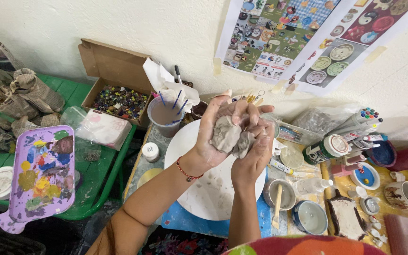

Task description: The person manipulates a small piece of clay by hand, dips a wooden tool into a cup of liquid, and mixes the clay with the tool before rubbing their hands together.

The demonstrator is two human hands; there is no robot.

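Nearest, at six o'clock: two bare forearms rising, a red bracelet [186, 172] on the left wrist. Just above, at centre: left hand [213, 137] and right hand [257, 148] pressed together, fingers clamped around a grey lump of clay [232, 137], held in the air over a white round board [208, 189]. At four o'clock: small bowl with a wooden stick [277, 204], blue-rimmed bowl [310, 217]. At nine o'clock: purple paint palette [41, 174] on a green table [97, 170]. Further, at eleven o'clock: plastic cup with brushes [165, 115], cardboard box of beads [119, 100]. At two o'clock: markers [362, 120]. Farthest, at one o'clock: posters [308, 38] taped on the white wall.
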